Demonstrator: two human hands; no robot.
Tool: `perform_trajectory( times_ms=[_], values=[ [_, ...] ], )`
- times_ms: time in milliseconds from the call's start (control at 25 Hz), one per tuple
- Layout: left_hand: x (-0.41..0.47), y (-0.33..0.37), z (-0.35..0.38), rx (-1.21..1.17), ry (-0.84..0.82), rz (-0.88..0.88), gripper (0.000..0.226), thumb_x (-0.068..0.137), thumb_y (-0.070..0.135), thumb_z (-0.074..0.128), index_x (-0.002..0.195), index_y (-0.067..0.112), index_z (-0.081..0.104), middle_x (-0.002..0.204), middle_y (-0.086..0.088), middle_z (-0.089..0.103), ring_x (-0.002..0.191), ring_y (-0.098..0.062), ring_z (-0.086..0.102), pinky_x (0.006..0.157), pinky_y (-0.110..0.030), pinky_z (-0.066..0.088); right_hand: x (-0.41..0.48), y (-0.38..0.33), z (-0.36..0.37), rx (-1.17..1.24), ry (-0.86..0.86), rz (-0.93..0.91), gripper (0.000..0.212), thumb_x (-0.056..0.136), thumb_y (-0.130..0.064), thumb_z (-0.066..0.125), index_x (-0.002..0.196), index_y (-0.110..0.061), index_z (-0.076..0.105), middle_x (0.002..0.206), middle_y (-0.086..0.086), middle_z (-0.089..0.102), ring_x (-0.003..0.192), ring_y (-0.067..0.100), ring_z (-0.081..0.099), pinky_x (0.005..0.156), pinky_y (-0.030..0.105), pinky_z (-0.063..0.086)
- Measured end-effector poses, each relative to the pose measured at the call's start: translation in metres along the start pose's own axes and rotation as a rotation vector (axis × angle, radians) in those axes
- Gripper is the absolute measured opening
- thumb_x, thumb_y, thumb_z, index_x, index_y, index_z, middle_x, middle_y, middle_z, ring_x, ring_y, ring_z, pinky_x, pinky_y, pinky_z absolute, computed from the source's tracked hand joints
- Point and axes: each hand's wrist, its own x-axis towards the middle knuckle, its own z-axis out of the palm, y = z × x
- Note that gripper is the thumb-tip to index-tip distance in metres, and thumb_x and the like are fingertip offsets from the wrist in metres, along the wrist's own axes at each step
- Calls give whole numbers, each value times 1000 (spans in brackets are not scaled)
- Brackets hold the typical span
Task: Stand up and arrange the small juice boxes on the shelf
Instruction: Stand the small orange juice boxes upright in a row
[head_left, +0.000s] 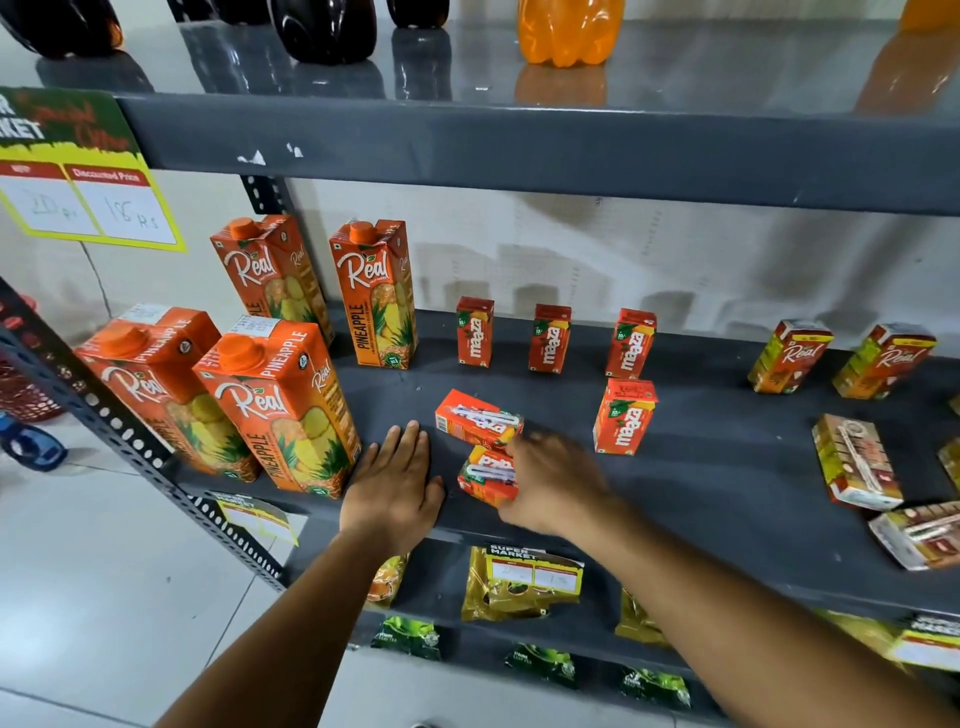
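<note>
Three small red Maaza juice boxes (549, 339) stand in a row at the back of the dark grey shelf (727, 467). Another stands in front of them (625, 417). Two Maaza boxes lie on their sides: one (478, 420) mid-shelf, and a second (488, 475) near the front edge. My right hand (550, 483), blurred, wraps the right end of that front box. To its left, my left hand (395, 478) rests flat on the shelf with fingers apart, holding nothing.
Tall Real pineapple cartons (280, 405) stand at the left. At the right, two small Real boxes (789, 357) stand upright and others lie flat (857, 462). Soda bottles (566, 31) sit on the shelf above. Yellow packets (509, 587) fill the shelf below.
</note>
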Motion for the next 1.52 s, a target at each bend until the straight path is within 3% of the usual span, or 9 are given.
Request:
perform_trajectory(
  times_ms=[160, 400, 640, 880, 1000, 1080, 1160, 1280, 1520],
  values=[
    [1, 0, 1, 18, -1, 0, 82, 80, 53, -1, 151, 13, 8, 162, -2, 3, 148, -19, -2, 117, -36, 1, -25, 25, 5, 172, -1, 189, 49, 62, -47, 75, 100, -21, 59, 103, -1, 65, 89, 19, 63, 71, 33, 54],
    [3, -2, 4, 25, -8, 3, 83, 79, 54, -2, 151, 13, 9, 162, -1, 3, 148, -19, -1, 118, -37, 2, -9, 25, 18, 791, 584, 388, 50, 66, -39, 84, 94, -22, 46, 93, -3, 55, 84, 15, 56, 66, 26, 43],
    [2, -1, 2, 42, -11, 6, 84, 79, 54, -5, 151, 14, 6, 162, 0, 0, 148, -18, -3, 117, -35, 0, 7, 16, 50, 892, 681, 499, 57, 66, -33, 86, 99, -14, 44, 102, 2, 46, 99, 22, 54, 74, 27, 44],
    [3, -2, 3, 35, -4, -6, 80, 82, 52, -1, 151, 14, 8, 162, 0, 2, 148, -18, -1, 118, -35, 1, -25, 11, 25, 759, 860, 321, 82, 68, -69, 63, 116, -5, 46, 111, 6, 42, 101, 12, 37, 85, 35, 46],
    [4, -1, 4, 59, -28, -10, 72, 88, 48, 7, 151, 14, 5, 162, 0, 0, 147, -18, -3, 118, -36, 1, -15, 22, -38, 269, 645, 233, 75, 73, -78, 50, 111, -14, 58, 108, 7, 62, 101, 22, 58, 79, 37, 49],
    [3, -1, 3, 60, -23, -12, 72, 88, 48, 7, 151, 13, 5, 162, -1, 0, 147, -18, -2, 118, -36, 1, -4, 17, -66, -93, 431, 276, 76, 71, -85, 40, 85, -15, 62, 86, 3, 66, 81, 24, 62, 69, 35, 46],
    [2, 0, 2, 57, -20, -11, 72, 87, 47, 6, 151, 13, 6, 162, -1, 1, 148, -18, -2, 118, -36, 2, 3, 9, -72, -233, 267, 241, 60, 77, -74, 52, 66, -16, 53, 69, 1, 61, 64, 20, 54, 60, 31, 39],
    [2, 0, 3, 60, -11, -2, 74, 87, 48, 4, 151, 12, 7, 162, -2, 3, 148, -20, 0, 117, -36, 2, 9, 12, -83, -257, 132, 127, 14, 83, -26, 65, 89, -13, 64, 68, 3, 53, 73, 26, 56, 61, 33, 38],
    [2, -2, 4, 35, 3, 14, 80, 82, 51, 0, 151, 11, 8, 162, -4, 4, 148, -21, 0, 117, -36, 1, 25, 36, -99, -572, 43, -481, 34, 83, 2, 56, 108, -20, 62, 104, 1, 66, 103, 25, 50, 78, 40, 45]
  ],
)
